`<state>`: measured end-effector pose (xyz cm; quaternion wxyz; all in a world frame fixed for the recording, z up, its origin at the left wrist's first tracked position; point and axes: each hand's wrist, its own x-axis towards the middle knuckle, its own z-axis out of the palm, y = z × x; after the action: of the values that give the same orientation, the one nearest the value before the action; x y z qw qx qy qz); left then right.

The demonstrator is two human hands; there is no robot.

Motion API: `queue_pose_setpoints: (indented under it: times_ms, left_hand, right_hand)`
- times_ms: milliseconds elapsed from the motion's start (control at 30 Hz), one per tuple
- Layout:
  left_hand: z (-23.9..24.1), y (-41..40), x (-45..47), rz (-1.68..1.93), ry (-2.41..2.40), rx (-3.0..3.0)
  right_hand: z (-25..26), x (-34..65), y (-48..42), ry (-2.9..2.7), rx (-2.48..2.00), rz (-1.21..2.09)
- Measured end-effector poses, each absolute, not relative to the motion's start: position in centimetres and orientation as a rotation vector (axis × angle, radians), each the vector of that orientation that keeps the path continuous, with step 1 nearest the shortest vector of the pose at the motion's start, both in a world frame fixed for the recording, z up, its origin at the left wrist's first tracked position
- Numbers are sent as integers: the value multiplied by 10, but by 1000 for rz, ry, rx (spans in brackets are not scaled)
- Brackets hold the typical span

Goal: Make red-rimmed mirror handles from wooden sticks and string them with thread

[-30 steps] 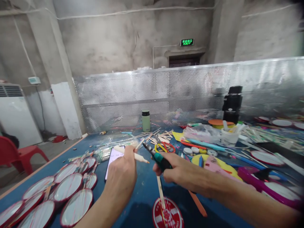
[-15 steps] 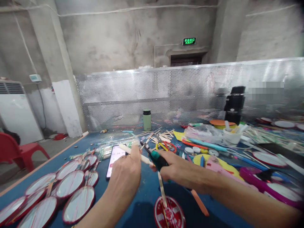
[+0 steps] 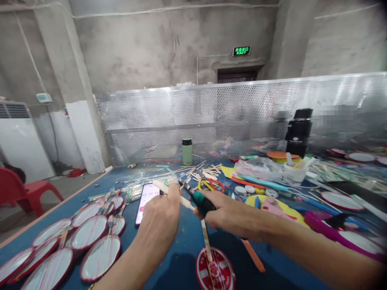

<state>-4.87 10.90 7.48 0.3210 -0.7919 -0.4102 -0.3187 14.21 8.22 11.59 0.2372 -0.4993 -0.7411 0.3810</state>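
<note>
My left hand (image 3: 160, 217) is closed around a pale flat wooden stick (image 3: 186, 203) that slants across in front of the phone (image 3: 141, 213). In my right hand (image 3: 219, 207) is a pair of pliers (image 3: 203, 204) with green and black handles; their metal jaws point up and left, beside the stick. Whether the jaws touch the wood I cannot tell. Below the hands, a round red disc with white print (image 3: 222, 270) lies on the blue table, a narrow wooden stick (image 3: 206, 239) across it and reaching up toward my right hand.
Several red-rimmed round pieces (image 3: 99, 259) lie at left. Loose sticks (image 3: 211, 171), scissors (image 3: 205, 185) and a green bottle (image 3: 187, 153) are farther back. At right are a white cup (image 3: 294, 175), a black flask (image 3: 299, 133) and an orange strip (image 3: 253, 255). A perforated metal screen (image 3: 169, 121) stands behind.
Both hands stay nearly in place on the stick and the pliers. The whole view has shifted only slightly; the table things have not visibly moved.
</note>
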Motion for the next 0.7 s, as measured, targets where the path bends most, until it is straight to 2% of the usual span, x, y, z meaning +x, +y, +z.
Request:
queue_pose_setpoints:
  times_ms: [200, 700]
  left_hand:
    - [75, 108, -47, -821, -1074, -2088]
    - [72, 109, -48, -711, -1150, -2125]
  right_hand:
    - [119, 141, 82, -1952, -1378, 1160]
    - [123, 142, 80, -1955, -1438, 1184]
